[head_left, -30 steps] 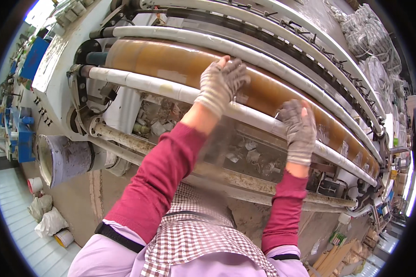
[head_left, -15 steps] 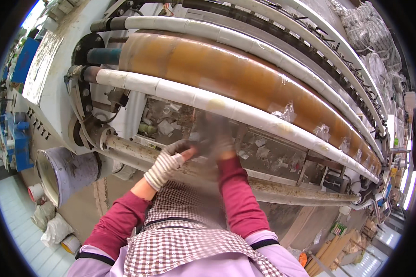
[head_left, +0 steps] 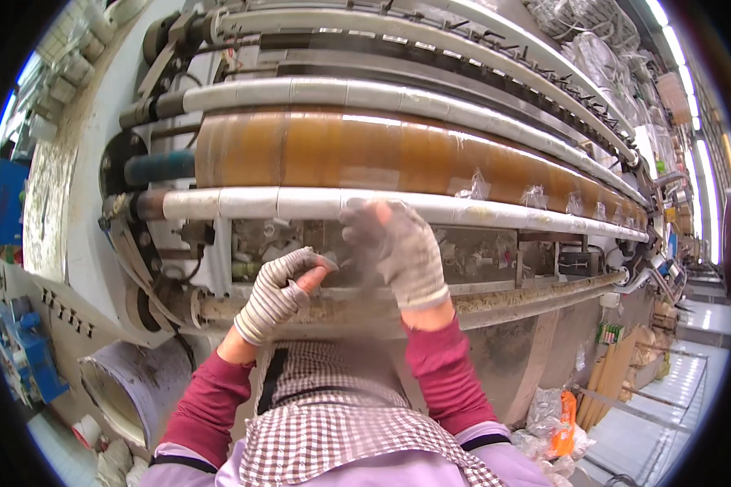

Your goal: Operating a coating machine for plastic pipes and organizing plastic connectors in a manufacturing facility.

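Note:
My left hand (head_left: 283,294), in a pale striped knit glove with bare fingertips, is held in front of the machine. Its fingers are curled, thumb against forefinger, and I cannot make out anything between them. My right hand (head_left: 400,250), in a similar glove greyed with dirt, reaches up to the front white-wrapped roller (head_left: 248,203). Its fingers overlap the roller's lower edge; blur hides how far they are closed and whether they touch it. Behind lies a large amber roll (head_left: 309,150) of film or tape, with several loose clear flaps (head_left: 473,185) along its lower side.
A second white-wrapped roller (head_left: 317,93) runs behind the roll. Below my hands a dirty bar (head_left: 495,310) crosses the machine's front, with scraps in the space behind it. At left stands a large hollow cylinder (head_left: 134,390); at lower right lies an orange bag (head_left: 564,426) among clear plastic.
My right hand has risen from in front of the bar to the front white roller. My left hand stays low, slightly further left. The view has turned, levelling the rollers.

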`<state>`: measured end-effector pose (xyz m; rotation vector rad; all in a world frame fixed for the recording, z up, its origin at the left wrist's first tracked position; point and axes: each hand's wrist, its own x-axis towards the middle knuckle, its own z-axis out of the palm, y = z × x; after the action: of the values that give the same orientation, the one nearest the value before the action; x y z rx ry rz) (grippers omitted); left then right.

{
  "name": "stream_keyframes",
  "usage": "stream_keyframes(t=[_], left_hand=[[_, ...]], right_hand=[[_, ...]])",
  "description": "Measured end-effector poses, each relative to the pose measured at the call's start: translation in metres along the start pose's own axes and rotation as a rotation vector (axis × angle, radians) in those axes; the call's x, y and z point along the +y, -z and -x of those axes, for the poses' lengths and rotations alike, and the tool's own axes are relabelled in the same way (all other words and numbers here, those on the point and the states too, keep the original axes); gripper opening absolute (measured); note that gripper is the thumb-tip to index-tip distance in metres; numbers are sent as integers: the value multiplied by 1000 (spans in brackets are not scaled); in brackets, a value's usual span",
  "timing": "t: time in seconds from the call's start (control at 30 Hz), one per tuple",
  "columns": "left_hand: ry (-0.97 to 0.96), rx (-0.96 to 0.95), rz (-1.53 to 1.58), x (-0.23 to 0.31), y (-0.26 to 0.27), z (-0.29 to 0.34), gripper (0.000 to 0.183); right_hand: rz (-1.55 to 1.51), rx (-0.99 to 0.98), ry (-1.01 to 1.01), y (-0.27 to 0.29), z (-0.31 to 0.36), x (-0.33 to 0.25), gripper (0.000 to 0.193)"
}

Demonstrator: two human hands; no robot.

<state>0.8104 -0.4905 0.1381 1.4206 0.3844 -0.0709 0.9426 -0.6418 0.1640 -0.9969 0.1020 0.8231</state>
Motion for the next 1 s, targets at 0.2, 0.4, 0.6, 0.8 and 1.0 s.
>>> stream_keyframes(t=[0.2, 0.4, 0.6, 0.8, 1.0], left_hand=[[-672, 174, -467, 75, 4, -108, 10], [-272, -145, -1395, 106, -11, -272, 49], [-245, -170, -1328, 98, -7, -304, 64], [-472, 204, -663, 90, 38, -315, 43], [-793, -28, -222, 73, -58, -280, 31]], right_hand=[[-242, 49, -70, 10, -55, -15, 37], [17, 195, 468, -10, -73, -7, 31], [725, 47, 859, -15, -43, -10, 16], [885, 60, 1069, -10, -49, -18, 14], [1485, 230, 942, 115, -42, -67, 12]])
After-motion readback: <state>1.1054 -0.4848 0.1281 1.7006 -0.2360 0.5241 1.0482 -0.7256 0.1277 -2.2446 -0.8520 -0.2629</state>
